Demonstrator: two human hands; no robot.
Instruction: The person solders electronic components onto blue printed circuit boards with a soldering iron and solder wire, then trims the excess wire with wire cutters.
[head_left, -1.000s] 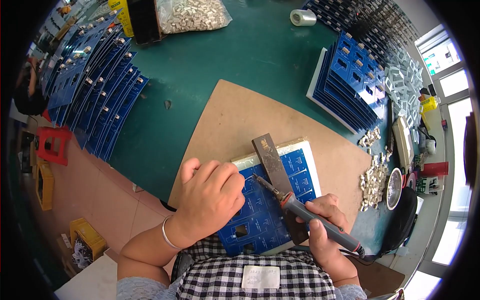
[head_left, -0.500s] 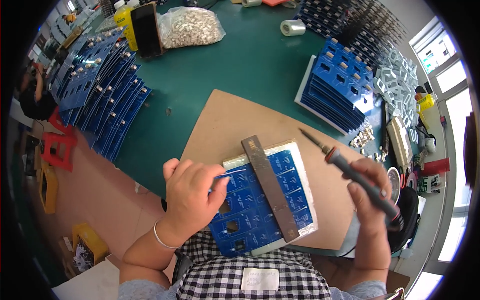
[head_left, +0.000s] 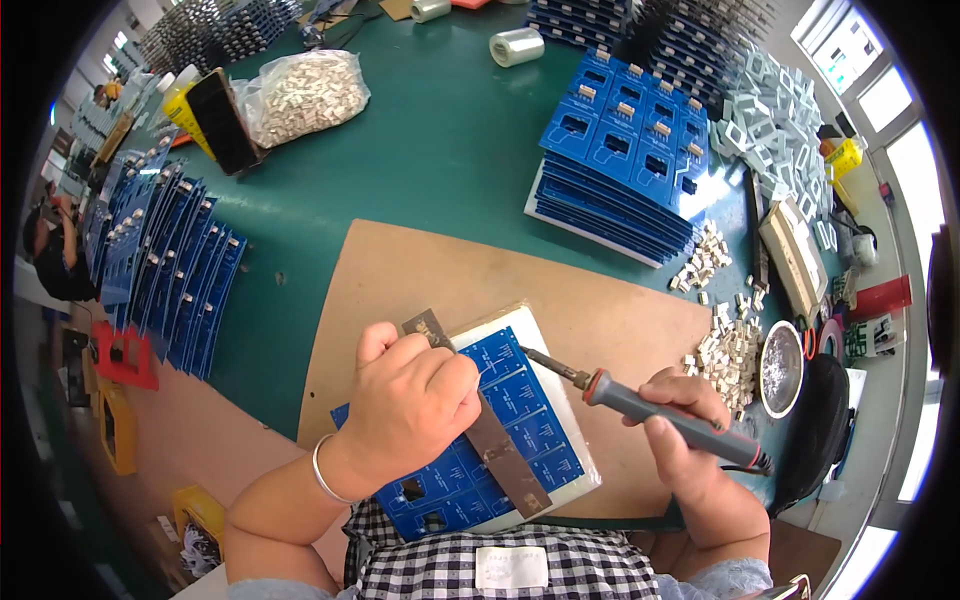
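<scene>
The board (head_left: 525,410) lies askew on a white pad (head_left: 552,372) over the brown mat (head_left: 640,330), a dark bar (head_left: 500,455) across it. The left hand (head_left: 410,395) curls its fingers above both, whether gripping anything I cannot tell; the right hand (head_left: 685,425) has its fingers closed round the iron (head_left: 640,405), tip near the board's upper right edge. Beyond, the bench (head_left: 420,150) bears a board stack (head_left: 610,160) and loose connectors (head_left: 725,360).

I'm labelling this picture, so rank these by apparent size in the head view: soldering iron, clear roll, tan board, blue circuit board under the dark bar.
1. Tan board, partly covered
2. Blue circuit board, partly covered
3. Soldering iron, long but thin
4. Clear roll, farther from the camera
</scene>
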